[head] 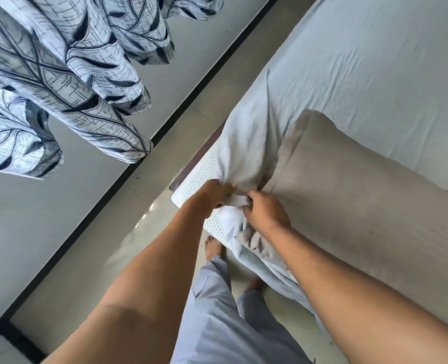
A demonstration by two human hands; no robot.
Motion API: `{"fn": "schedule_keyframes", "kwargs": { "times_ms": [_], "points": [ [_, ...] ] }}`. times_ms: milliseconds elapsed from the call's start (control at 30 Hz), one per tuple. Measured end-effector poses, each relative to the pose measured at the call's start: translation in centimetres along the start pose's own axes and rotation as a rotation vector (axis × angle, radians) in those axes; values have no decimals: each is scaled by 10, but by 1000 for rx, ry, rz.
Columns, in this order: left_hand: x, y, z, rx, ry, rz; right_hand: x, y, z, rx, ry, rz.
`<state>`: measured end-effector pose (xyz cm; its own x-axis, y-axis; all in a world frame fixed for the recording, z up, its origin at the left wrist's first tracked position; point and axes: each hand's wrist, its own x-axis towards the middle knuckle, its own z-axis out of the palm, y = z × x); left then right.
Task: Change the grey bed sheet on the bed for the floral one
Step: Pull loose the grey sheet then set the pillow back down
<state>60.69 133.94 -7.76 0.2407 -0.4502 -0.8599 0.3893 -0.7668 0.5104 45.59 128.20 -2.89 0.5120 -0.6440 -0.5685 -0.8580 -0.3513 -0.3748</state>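
Observation:
The grey bed sheet (pixel 362 64) covers the bed, which fills the right half of the view. At the bed's near corner the sheet is bunched and pulled off, baring the white dimpled mattress (pixel 199 177). My left hand (pixel 215 191) and my right hand (pixel 266 212) both grip this gathered corner of the grey sheet, close together. A beige pillow (pixel 362 206) lies on the sheet just right of my hands. The floral sheet is not in sight.
Leaf-patterned blue-grey curtains (pixel 60 82) hang at the upper left against a grey wall with a dark skirting strip (pixel 128 172). A narrow tiled floor aisle (pixel 139 227) runs between wall and bed. My bare feet and grey trouser legs (pixel 217 311) stand there.

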Motion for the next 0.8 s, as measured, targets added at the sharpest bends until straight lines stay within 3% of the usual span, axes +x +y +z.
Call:
{"fn": "schedule_keyframes", "kwargs": {
  "times_ms": [167,300,400,600,800],
  "points": [
    [-8,26,8,-300,21,85,-15,6,4,11,67,9],
    [-24,51,27,-299,-46,233,-24,11,-4,-10,155,40],
    [-15,52,28,-348,-36,257,-24,19,-8,-38,119,79],
    [16,39,1,108,120,161,-31,32,-7,-75,-63,210],
    [2,21,4,418,119,136,-62,42,-5,-89,-38,242]
  ]
}}
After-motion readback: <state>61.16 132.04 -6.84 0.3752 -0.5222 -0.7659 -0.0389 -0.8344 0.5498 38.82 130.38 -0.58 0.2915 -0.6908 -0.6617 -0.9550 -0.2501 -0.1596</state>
